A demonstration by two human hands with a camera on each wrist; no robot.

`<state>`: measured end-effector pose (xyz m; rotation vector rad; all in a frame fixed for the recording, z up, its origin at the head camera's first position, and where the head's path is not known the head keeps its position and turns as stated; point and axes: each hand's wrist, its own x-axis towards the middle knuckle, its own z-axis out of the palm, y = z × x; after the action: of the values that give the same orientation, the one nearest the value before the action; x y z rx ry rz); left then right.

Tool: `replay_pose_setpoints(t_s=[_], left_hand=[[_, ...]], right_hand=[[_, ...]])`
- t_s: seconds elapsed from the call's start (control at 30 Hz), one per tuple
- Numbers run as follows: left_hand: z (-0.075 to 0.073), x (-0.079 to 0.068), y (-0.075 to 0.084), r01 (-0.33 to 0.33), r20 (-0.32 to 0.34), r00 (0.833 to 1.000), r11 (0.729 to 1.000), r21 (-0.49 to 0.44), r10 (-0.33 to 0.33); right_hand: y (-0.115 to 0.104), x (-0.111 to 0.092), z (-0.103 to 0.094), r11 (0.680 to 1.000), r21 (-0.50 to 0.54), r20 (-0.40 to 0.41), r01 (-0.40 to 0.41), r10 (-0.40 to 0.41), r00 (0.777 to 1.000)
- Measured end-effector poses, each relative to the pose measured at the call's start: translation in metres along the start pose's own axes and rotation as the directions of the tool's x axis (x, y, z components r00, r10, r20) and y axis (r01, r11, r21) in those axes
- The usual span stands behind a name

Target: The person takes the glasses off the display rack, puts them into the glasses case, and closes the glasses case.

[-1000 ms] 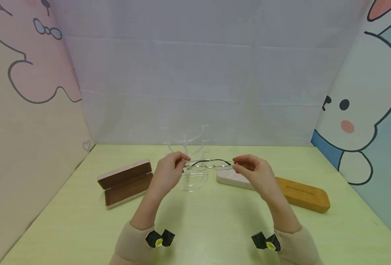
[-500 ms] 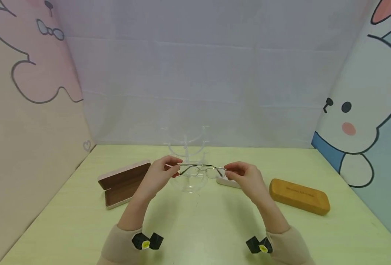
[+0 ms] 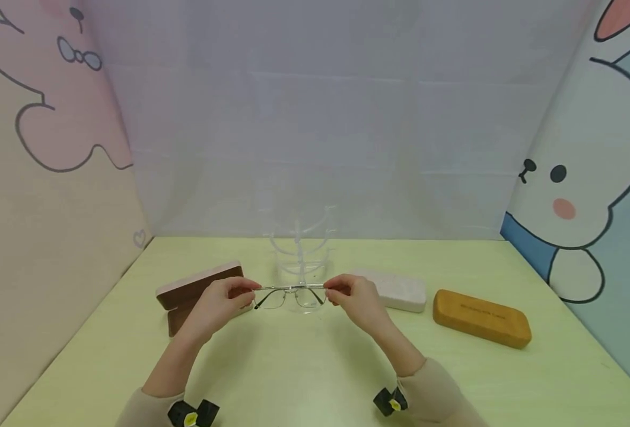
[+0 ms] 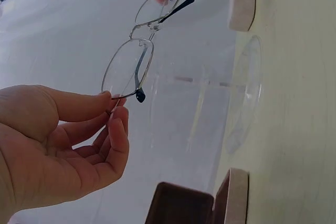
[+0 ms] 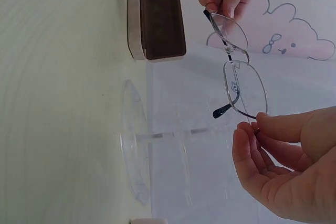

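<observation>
A pair of thin metal-rimmed glasses (image 3: 290, 298) with dark temple tips is held up between both hands, above the table. My left hand (image 3: 218, 305) pinches one outer end of the frame; in the left wrist view the thumb of that hand (image 4: 68, 140) presses near the rim. At the other outer end, my right hand (image 3: 359, 299) pinches between thumb and fingers, as the right wrist view shows the hand (image 5: 294, 156) too. Both temples are folded behind the lenses. Just behind the glasses stands a clear plastic display stand (image 3: 300, 249), its lower part partly covered by them.
An open case (image 3: 200, 284) with a brown lining lies at the left, partly behind my left arm. To the right are a closed white case (image 3: 397, 290) and a closed mustard-yellow case (image 3: 481, 318). A pale curtain (image 3: 315, 136) closes off the back of the table.
Both hands have moved left and nearer to me with the glasses between them. The lenses now face the head camera more, and the white case has come into fuller view.
</observation>
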<state>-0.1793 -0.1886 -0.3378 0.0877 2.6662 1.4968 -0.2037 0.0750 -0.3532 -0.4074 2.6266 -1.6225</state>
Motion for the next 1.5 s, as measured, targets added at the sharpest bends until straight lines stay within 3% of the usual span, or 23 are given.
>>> replay_pose_setpoints(t_s=[0.17, 0.47, 0.73, 0.83, 1.1, 1.27, 1.5], left_hand=[[-0.012, -0.008, -0.014, -0.007, -0.018, 1.0, 0.999, 0.04, 0.008], [-0.032, -0.02, -0.041, 0.025, -0.095, 0.995, 0.979, 0.202, -0.006], [-0.046, -0.023, -0.059, 0.063, -0.167, 0.986, 0.949, 0.31, -0.011], [-0.049, -0.022, -0.062, 0.071, -0.196, 0.981, 0.947, 0.314, -0.008], [-0.056, -0.02, -0.074, 0.165, -0.26, 0.962, 0.928, 0.333, -0.078], [-0.06, -0.021, -0.082, 0.198, -0.302, 0.949, 0.915, 0.351, -0.09], [-0.065, -0.021, -0.088, 0.256, -0.283, 0.946, 0.904, 0.341, -0.16]], right_hand=[[-0.003, 0.007, 0.018, 0.997, -0.05, 0.053, 0.05, -0.048, 0.997], [-0.011, 0.022, 0.057, 0.974, -0.176, 0.139, 0.141, -0.118, 0.983], [-0.016, 0.044, 0.089, 0.924, -0.299, 0.174, 0.238, -0.193, 0.966], [-0.016, 0.05, 0.099, 0.921, -0.312, 0.154, 0.234, -0.193, 0.969], [-0.022, 0.068, 0.127, 0.922, -0.341, 0.134, 0.186, -0.148, 0.98], [-0.02, 0.077, 0.142, 0.942, -0.294, 0.128, 0.161, -0.128, 0.983], [-0.017, 0.088, 0.157, 0.942, -0.303, 0.12, 0.143, -0.111, 0.987]])
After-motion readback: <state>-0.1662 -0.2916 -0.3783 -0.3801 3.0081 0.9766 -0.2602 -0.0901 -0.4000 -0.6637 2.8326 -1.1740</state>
